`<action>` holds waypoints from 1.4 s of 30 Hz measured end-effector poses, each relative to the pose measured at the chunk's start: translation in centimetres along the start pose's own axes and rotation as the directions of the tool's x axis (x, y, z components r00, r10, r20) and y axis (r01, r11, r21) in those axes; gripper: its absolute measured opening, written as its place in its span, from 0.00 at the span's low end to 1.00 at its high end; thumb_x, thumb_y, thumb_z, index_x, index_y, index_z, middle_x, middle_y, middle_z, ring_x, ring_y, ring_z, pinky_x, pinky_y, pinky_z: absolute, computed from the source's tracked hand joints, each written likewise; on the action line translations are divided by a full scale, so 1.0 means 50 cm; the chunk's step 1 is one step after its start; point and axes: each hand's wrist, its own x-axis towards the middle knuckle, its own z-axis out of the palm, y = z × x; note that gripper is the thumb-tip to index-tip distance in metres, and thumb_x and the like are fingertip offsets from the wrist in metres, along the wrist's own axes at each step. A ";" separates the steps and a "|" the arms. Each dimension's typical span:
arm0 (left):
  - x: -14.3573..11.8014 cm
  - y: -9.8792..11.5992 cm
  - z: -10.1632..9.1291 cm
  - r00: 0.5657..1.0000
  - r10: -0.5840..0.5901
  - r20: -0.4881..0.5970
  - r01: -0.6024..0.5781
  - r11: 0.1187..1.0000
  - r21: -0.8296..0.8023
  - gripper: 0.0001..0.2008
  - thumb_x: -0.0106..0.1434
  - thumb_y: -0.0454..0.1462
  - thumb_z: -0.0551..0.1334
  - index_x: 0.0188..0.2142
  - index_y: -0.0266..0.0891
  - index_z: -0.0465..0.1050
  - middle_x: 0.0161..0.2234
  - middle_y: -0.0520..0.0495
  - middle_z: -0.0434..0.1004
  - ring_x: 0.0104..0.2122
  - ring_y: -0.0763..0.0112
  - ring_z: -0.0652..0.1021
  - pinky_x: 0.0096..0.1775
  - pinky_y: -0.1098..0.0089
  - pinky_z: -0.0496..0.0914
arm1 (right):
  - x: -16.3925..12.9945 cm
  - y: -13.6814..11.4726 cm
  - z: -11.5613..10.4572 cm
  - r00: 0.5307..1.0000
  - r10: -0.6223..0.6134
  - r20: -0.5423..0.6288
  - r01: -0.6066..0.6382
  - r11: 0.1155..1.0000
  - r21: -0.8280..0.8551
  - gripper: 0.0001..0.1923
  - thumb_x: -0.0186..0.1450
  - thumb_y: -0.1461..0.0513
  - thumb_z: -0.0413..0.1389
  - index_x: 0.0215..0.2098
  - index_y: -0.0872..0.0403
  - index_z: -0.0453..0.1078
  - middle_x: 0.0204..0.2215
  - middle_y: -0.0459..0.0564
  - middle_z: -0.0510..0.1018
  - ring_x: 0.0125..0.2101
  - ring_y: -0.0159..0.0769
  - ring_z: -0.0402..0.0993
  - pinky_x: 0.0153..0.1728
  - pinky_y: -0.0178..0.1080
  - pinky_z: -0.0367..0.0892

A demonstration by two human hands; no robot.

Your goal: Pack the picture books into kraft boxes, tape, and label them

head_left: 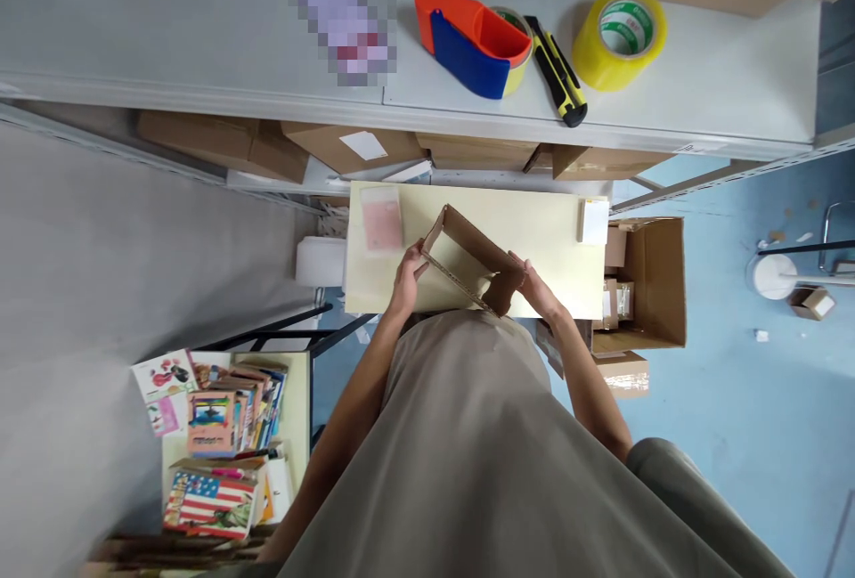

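Head view: brown open-sided cardboard box

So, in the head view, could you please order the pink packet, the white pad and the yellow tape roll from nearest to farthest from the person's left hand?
Measured from the left hand, whose grip is on the cardboard box:
1. Pink packet, on the cream table just above the hand.
2. White pad, at the table's far right corner.
3. Yellow tape roll, up on the grey shelf, far right.
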 end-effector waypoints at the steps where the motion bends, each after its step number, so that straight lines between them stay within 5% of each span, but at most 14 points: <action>1: 0.001 0.006 -0.009 1.000 -0.019 -0.011 0.019 1.000 -0.003 0.31 0.73 0.62 0.62 0.59 0.43 0.82 0.66 0.36 0.83 0.74 0.44 0.75 0.70 0.46 0.75 | -0.005 0.006 -0.011 1.000 0.026 -0.015 -0.026 0.999 0.032 0.53 0.71 0.21 0.47 0.83 0.36 0.63 0.83 0.50 0.64 0.82 0.53 0.61 0.81 0.68 0.57; 6: -0.013 0.043 -0.053 0.988 -0.085 0.129 0.069 0.990 0.124 0.38 0.67 0.67 0.70 0.61 0.43 0.83 0.62 0.34 0.86 0.68 0.43 0.81 0.65 0.47 0.80 | -0.057 0.047 -0.032 0.994 0.101 -0.038 -0.095 0.986 0.136 0.61 0.66 0.18 0.52 0.87 0.35 0.53 0.87 0.51 0.52 0.85 0.54 0.50 0.82 0.68 0.53; 10: -0.025 0.061 -0.072 0.965 -0.130 0.227 0.089 0.980 0.179 0.39 0.63 0.65 0.76 0.64 0.45 0.84 0.68 0.35 0.83 0.70 0.40 0.79 0.64 0.49 0.80 | -0.101 0.063 -0.013 0.996 0.090 -0.008 -0.088 0.986 0.145 0.66 0.61 0.22 0.65 0.87 0.34 0.52 0.86 0.53 0.57 0.82 0.58 0.60 0.80 0.67 0.61; 19: -0.024 0.085 -0.091 0.912 -0.242 0.330 0.147 0.946 0.289 0.47 0.64 0.71 0.71 0.71 0.46 0.79 0.67 0.35 0.84 0.66 0.41 0.82 0.64 0.47 0.81 | -0.083 -0.007 0.020 1.000 0.012 -0.007 -0.012 0.994 0.109 0.50 0.68 0.33 0.69 0.81 0.36 0.64 0.83 0.49 0.63 0.79 0.56 0.65 0.76 0.61 0.68; 24: -0.024 0.097 -0.083 0.898 -0.237 0.372 0.090 0.924 0.370 0.50 0.63 0.72 0.70 0.70 0.41 0.78 0.64 0.34 0.85 0.64 0.43 0.83 0.62 0.51 0.81 | -0.046 -0.022 0.045 0.990 -0.057 -0.133 0.047 0.996 -0.073 0.43 0.65 0.33 0.71 0.69 0.44 0.74 0.66 0.55 0.83 0.64 0.54 0.81 0.68 0.55 0.77; 28: -0.017 0.070 -0.056 0.916 -0.177 0.360 -0.022 0.875 0.484 0.42 0.63 0.65 0.74 0.65 0.40 0.80 0.57 0.35 0.88 0.52 0.49 0.87 0.50 0.57 0.84 | -0.020 -0.007 0.068 0.971 -0.086 -0.224 0.039 0.978 -0.204 0.40 0.65 0.32 0.68 0.62 0.48 0.73 0.54 0.55 0.87 0.54 0.50 0.84 0.61 0.52 0.80; 33: -0.013 0.045 -0.037 0.965 -0.034 0.261 -0.153 0.737 0.659 0.26 0.67 0.54 0.71 0.56 0.41 0.84 0.52 0.38 0.90 0.51 0.50 0.87 0.53 0.59 0.80 | -0.021 -0.003 0.057 0.960 -0.106 -0.259 0.021 0.949 -0.313 0.42 0.72 0.30 0.57 0.69 0.48 0.70 0.63 0.58 0.84 0.64 0.52 0.80 0.69 0.54 0.75; 38: -0.019 0.052 -0.044 0.949 -0.003 0.316 -0.219 0.716 0.664 0.21 0.73 0.55 0.65 0.49 0.42 0.87 0.48 0.40 0.92 0.47 0.52 0.88 0.51 0.63 0.78 | -0.047 -0.040 0.033 0.977 -0.026 -0.211 -0.110 0.784 -0.610 0.32 0.80 0.36 0.49 0.61 0.50 0.76 0.54 0.60 0.88 0.57 0.56 0.85 0.62 0.53 0.77; 42: -0.011 0.052 -0.033 0.960 0.069 0.270 -0.264 0.533 0.804 0.14 0.72 0.48 0.67 0.41 0.42 0.87 0.43 0.39 0.91 0.42 0.52 0.87 0.45 0.65 0.75 | -0.040 -0.078 0.043 0.954 0.016 -0.298 -0.275 0.436 -0.857 0.25 0.84 0.46 0.50 0.47 0.53 0.81 0.44 0.68 0.89 0.51 0.61 0.88 0.54 0.51 0.77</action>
